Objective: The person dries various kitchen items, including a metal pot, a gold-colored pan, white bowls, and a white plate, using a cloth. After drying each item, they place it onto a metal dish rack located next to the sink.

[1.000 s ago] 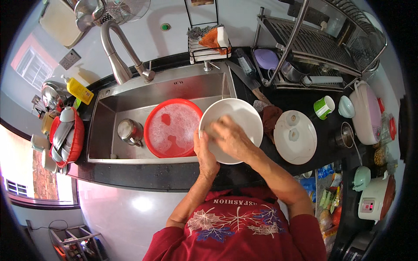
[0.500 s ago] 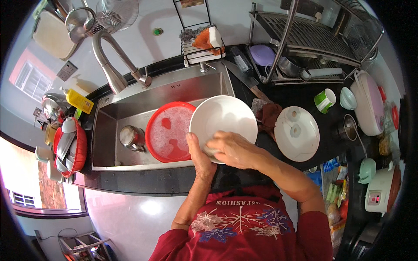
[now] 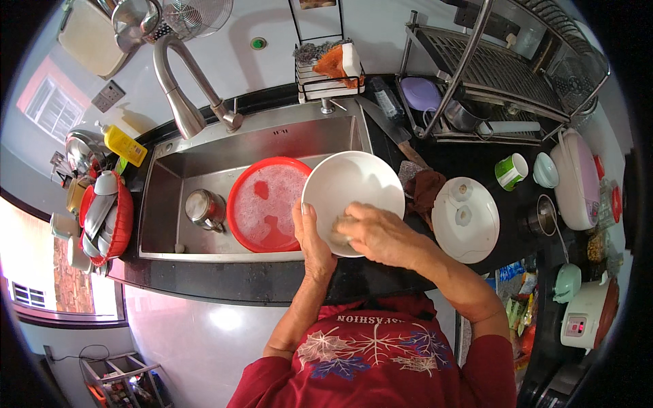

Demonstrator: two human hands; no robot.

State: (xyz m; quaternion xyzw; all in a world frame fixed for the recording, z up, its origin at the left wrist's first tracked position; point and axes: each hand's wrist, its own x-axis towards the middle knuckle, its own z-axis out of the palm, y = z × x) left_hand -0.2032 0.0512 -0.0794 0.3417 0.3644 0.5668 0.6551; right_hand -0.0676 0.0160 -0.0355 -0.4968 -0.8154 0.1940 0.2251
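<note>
Bowl (image 3: pixel 337 173), white and round, is held over the near right corner of the sink (image 3: pixel 166 228), mouth turned up toward the camera. Left hand (image 3: pixel 315 239) is clamped on the bowl's left near rim, thumb upright along the side. Right hand (image 3: pixel 381 234) is inside the bowl at its near side, fingers bent down toward the inner surface; motion blur at the fingertips means it cannot be told whether they grip anything. The hands are near each other but apart. The bowl overlaps the right edge of a red basin (image 3: pixel 279 162) in this view; contact between the two cannot be confirmed. The basin contains sudsy water (image 3: pixel 286 194) and sits in the sink, with a metal mug (image 3: pixel 204 207) to its left. On the counter (image 3: pixel 224 280), right of the bowl, lie a brown cloth (image 3: pixel 428 188) and a white plate (image 3: pixel 469 238) bearing two greyish spots.
</note>
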